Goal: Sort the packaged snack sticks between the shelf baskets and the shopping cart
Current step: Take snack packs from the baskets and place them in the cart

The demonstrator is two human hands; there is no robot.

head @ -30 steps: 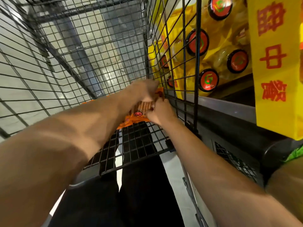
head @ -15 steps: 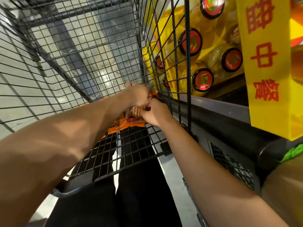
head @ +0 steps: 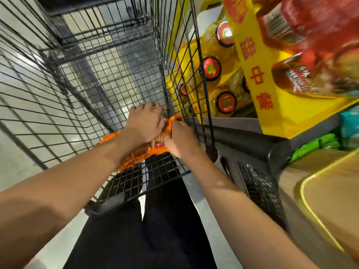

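Grey floor shows through the wire cart [head: 101,78]. Both hands meet on orange snack packs [head: 143,152] on its fold-out seat: left hand [head: 144,123] curls over them, right hand [head: 180,140] pinches their near-right edge. Packs run lower left to upper right. Beside the cart, a yellow sign [head: 258,78] bears red Chinese characters; bottle caps [head: 225,101] show a "G".

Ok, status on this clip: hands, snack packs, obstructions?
Both hands, left and right, grip orange snack-stick packs on black wire cart shelf. Nothing blocking.
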